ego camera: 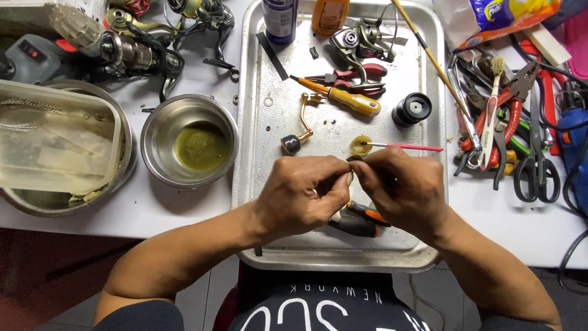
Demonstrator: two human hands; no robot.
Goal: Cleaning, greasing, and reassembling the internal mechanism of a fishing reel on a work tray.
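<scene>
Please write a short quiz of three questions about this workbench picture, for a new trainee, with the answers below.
1. True or false: the steel bowl with greenish liquid stands on the metal tray.
2. What are the left hand and right hand doing? A: pinching one small part between their fingertips. B: resting flat. C: holding scissors.
3. Which tool lies on the tray partly under the hands?

Key
1. False: it stands beside the tray, on the white table.
2. A.
3. A black and orange handled tool.
</scene>
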